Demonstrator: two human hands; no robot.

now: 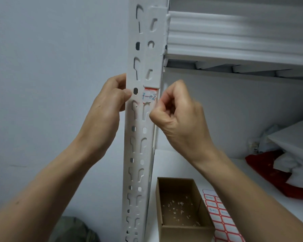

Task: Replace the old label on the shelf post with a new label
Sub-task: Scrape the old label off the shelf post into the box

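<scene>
A white slotted shelf post (142, 119) is shown rising through the centre of the view, with a white shelf (234, 56) joined to it at upper right and a lower shelf board (182, 165) extending to the right. On the lower board an open cardboard box (182, 212) containing small paper scraps is seen, with a sheet of red-bordered labels (220, 219) lying just beside it, and red and white crumpled material (278, 173) further right. The post is steadied from its left edge by the left hand (105, 116), its grip closed around the edge with the thumb laid on the front face. The old label (149, 96), red-edged and marked in blue handwriting, remains stuck on the front of the post at hand height, its lower part torn. The right hand (178, 117) is curled at the label's right edge, its grip pinched shut with thumb and forefinger meeting there; whether the label's edge is held cannot be told
</scene>
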